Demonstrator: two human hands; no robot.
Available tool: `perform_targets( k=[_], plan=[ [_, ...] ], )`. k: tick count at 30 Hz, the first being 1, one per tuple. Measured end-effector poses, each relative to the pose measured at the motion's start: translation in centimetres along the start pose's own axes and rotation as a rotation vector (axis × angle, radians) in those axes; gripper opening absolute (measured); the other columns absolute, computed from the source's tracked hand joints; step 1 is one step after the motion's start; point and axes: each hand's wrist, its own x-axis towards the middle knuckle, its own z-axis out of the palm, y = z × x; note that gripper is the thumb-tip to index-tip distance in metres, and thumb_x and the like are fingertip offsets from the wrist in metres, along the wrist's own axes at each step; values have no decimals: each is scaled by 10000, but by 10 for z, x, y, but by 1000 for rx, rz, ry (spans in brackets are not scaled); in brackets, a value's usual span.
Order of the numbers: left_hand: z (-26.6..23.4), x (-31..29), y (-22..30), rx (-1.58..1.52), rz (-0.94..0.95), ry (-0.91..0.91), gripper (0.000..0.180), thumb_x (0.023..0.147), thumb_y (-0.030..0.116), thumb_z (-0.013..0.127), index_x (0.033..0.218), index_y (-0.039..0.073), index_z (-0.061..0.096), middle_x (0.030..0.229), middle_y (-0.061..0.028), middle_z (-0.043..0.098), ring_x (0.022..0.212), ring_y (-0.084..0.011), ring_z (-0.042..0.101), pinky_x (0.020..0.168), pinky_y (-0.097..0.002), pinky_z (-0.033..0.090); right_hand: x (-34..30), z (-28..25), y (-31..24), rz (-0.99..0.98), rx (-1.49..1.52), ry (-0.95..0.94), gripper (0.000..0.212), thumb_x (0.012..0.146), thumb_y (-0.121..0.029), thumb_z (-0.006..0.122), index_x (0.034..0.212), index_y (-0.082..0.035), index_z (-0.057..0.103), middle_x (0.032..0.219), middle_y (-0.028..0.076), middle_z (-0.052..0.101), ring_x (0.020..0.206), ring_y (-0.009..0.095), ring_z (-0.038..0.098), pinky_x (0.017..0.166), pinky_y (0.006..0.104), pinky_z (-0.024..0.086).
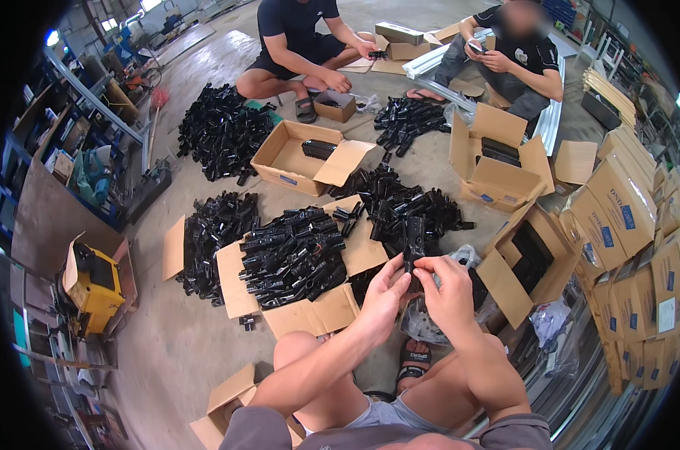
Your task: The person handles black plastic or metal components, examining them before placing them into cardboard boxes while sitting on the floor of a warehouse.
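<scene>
Between my hands a long black part (414, 238), shiny and narrow, points away from me; its exact kind is not clear. My left hand (383, 294) is closed around its near end, the thumb along the side. From the other side my right hand (446, 289) pinches the same end with thumb and fingertips. Just beyond lies a heap of similar black parts (385, 196). Left of my hands, an open cardboard box (310, 319) is filled with more of them. A clear plastic bag (422, 322) lies partly hidden under my wrists.
Open boxes stand at the right (506, 289), far right (481, 187) and middle (284, 180), with black parts inside. More heaps (224, 131) cover the floor. Two people sit opposite, each handling small dark things. Stacked cartons (618, 210) line the right; a yellow machine (100, 296) is left.
</scene>
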Motion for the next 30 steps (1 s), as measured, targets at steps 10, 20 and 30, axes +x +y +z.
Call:
perform_targets(
  k=[10, 20, 30],
  plan=[
    [15, -6, 7, -165, -51, -102, 697, 945, 15, 604, 1516, -8, 206, 1356, -127, 547, 1199, -206, 585, 993, -407, 521, 6, -12, 8, -67, -119, 38, 112, 892, -88, 646, 984, -26, 638, 888, 123, 627, 825, 328, 628, 748, 422, 496],
    [5, -3, 17, -209, 46, 77, 484, 952, -61, 518, 1409, -38, 362, 1289, -155, 581, 1196, -258, 598, 988, -410, 563, -52, -17, 155, 360, -304, -615, 182, 904, -213, 609, 946, -70, 713, 913, 170, 712, 844, 337, 694, 771, 435, 547],
    [-7, -9, 21, -168, -41, 145, 521, 970, -72, 479, 1460, -29, 306, 1292, -146, 561, 1187, -262, 594, 981, -404, 562, -193, 125, 244, 533, -579, -911, 192, 862, -179, 608, 948, -73, 742, 985, 180, 727, 932, 340, 716, 794, 455, 573]
  ],
)
